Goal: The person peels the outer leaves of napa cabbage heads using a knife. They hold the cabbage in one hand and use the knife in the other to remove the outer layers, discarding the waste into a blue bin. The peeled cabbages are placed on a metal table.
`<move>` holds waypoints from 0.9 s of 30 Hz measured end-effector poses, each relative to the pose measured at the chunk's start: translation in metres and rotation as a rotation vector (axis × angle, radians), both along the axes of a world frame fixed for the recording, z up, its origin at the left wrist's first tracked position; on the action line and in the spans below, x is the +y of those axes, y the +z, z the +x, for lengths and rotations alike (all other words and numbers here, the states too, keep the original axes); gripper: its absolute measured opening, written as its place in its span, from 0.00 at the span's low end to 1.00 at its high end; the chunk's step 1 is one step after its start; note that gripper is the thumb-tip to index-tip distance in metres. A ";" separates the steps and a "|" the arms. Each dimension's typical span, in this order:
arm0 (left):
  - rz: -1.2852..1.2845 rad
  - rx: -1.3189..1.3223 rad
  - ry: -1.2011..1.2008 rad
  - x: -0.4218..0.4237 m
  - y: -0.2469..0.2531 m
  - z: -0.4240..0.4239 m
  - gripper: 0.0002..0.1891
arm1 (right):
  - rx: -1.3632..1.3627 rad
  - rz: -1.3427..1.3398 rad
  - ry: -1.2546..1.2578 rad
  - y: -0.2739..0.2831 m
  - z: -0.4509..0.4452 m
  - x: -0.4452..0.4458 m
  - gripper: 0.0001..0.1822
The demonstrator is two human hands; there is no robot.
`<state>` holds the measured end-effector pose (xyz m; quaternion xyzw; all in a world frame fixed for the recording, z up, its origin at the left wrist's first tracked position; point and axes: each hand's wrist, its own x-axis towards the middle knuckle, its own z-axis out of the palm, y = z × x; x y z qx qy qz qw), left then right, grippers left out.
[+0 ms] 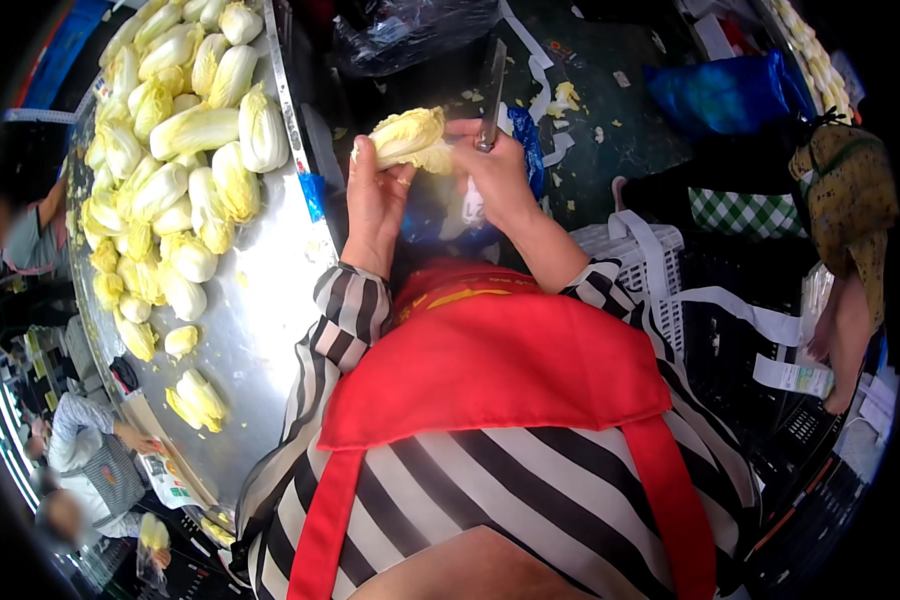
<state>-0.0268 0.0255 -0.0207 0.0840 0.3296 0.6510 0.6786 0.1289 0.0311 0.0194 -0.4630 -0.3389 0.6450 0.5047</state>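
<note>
My left hand (377,191) holds the base end of a small napa cabbage (409,140) with yellow leaves. At the cabbage's other end, the fingers of my right hand (495,169) are closed round a knife (493,97), its blade pointing up and away from me. Those same fingers touch or almost touch the outer leaves; blur there hides the exact contact. To the left, a heap of napa cabbages (195,131) lies on a metal table (262,300). Two smaller pieces, a short cabbage (181,341) and a loose-leaved one (196,400), lie nearer me on the table.
The raised table edge (285,90) runs beside my left forearm. Leaf scraps (564,100) and white strips litter the dark floor. A white plastic basket (667,262) stands at my right, a blue bag (727,90) beyond it. Other people are at far left and right.
</note>
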 end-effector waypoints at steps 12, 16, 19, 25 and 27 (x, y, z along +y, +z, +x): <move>0.176 0.685 -0.270 -0.004 0.012 -0.021 0.20 | 0.025 -0.113 0.062 -0.002 0.001 0.012 0.11; 0.173 0.627 -0.304 -0.008 0.008 -0.021 0.24 | -0.137 0.010 0.100 0.004 0.003 0.012 0.06; 0.149 0.527 -0.248 -0.008 0.012 -0.019 0.24 | -0.094 -0.035 0.155 0.001 0.010 0.008 0.04; 0.016 0.344 -0.049 -0.006 0.013 -0.028 0.26 | -0.039 -0.123 0.273 -0.009 0.037 0.002 0.05; 0.127 0.405 -0.147 -0.007 0.024 -0.030 0.26 | -0.355 -0.068 0.317 -0.015 0.039 0.003 0.12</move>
